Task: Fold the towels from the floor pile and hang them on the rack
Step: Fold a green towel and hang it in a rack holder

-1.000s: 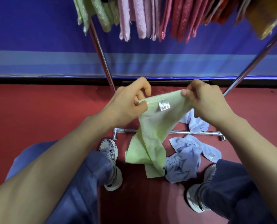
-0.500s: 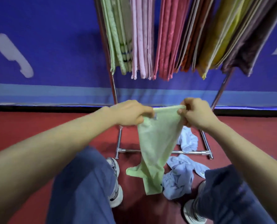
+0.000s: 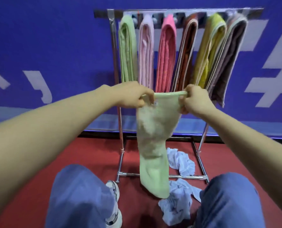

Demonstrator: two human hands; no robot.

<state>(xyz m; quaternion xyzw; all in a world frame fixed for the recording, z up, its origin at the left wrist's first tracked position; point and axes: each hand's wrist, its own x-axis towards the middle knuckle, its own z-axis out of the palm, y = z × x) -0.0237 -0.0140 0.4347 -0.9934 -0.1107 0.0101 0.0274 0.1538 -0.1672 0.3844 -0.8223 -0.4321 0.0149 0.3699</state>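
A light green towel (image 3: 153,139) hangs down in front of me, its top edge stretched between both hands. My left hand (image 3: 133,94) pinches the top left corner and my right hand (image 3: 194,100) pinches the top right corner. Its lower end dangles just above the floor pile of pale blue towels (image 3: 179,163). Behind it stands the chrome rack (image 3: 114,46), its top bar carrying several folded towels: green (image 3: 127,51), pale pink, pink, brown, yellow and dark brown.
The rack's base frame (image 3: 130,174) lies on the red floor (image 3: 30,170) between my knees, with more pale blue cloth (image 3: 176,206) in front of it. My white shoe (image 3: 114,190) is by the left foot of the rack. A blue wall is behind.
Both hands lifted the green towel higher, up to the hanging towels' lower ends. The view tilted upward, bringing the whole rack top into sight. The towel now hangs longer and straighter.
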